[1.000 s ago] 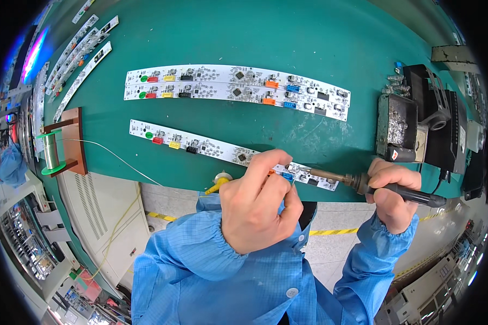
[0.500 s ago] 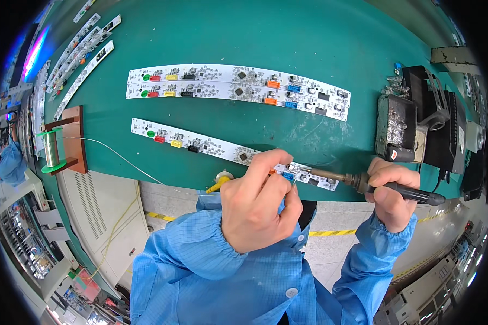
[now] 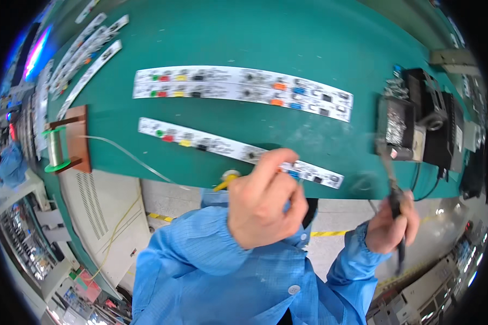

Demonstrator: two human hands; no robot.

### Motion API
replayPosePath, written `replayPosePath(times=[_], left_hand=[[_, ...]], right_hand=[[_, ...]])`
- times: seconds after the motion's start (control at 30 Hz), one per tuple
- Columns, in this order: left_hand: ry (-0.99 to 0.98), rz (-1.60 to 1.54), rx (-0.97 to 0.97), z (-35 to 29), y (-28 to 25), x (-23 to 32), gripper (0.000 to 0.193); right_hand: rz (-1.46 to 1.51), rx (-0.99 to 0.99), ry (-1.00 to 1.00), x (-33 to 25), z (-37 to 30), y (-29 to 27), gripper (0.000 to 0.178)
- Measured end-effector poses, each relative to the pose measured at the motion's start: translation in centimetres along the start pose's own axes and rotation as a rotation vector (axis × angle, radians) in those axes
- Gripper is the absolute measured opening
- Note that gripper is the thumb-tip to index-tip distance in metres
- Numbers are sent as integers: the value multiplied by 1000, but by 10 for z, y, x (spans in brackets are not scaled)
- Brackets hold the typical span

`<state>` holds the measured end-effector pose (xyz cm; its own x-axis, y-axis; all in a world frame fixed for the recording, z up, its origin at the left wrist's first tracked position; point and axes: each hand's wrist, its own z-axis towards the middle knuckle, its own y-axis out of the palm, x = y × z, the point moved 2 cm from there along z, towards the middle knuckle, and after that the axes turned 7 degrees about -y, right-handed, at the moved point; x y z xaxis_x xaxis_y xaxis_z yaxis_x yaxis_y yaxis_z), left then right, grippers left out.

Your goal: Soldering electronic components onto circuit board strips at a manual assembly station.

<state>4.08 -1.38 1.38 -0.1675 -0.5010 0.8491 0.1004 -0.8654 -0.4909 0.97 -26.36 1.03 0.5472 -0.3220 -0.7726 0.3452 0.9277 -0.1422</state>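
Note:
My left hand [image 3: 267, 203] is closed over the near edge of a slim white circuit board [image 3: 225, 146], its index finger reaching onto the board. Solder wire [image 3: 133, 156] runs from a spool [image 3: 54, 149] toward this hand, and a thin tip shows by the thumb; the grip itself is hidden. At the right, my right hand [image 3: 391, 225] is wrapped around a soldering iron [image 3: 396, 203], blurred by motion. Its hot end points up at the near side of a dark metal box [image 3: 396, 127] with shiny bits inside. The iron is apart from the board.
Two more circuit boards [image 3: 217, 85] lie side by side farther back on the green mat [image 3: 211, 32]. Several others [image 3: 95, 73] are at the far left. A black iron stand [image 3: 434, 114] stands beside the metal box. A yellow-handled object [image 3: 226, 180] sits near the table edge.
The soldering iron has left the board and swung right to the metal box, now pointing away from me. My left hand stays at the board. The whole view has shifted slightly.

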Motion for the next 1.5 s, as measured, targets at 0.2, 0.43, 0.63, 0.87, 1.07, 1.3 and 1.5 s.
replayPosePath(times=[0.2, 0.43, 0.63, 0.87, 1.07, 1.3, 1.5], left_hand=[[24, -43, -27, 0, -1, 2, 16], [89, 12, -5, -4, -10, 1, 16], [137, 49, 103, -10, -68, 8, 23], [-10, 563, 228, 29, -165, -72, 15], [-124, 469, 77, 34, -167, -89, 12], [-326, 102, 164, 25, -170, -93, 10], [-501, -577, 40, 26, -175, -91, 15]], right_hand=[[-668, -166, -33, -5, -18, 19, 38], [-623, -71, 69, -3, -27, 26, 39], [-491, -47, 76, -8, -31, 39, 39], [-506, -184, 141, -15, -24, 71, 48], [-399, -238, 56, -10, -21, 78, 52], [-265, -94, -42, -16, -26, 71, 61], [-257, -72, -137, -20, -24, 64, 72]])
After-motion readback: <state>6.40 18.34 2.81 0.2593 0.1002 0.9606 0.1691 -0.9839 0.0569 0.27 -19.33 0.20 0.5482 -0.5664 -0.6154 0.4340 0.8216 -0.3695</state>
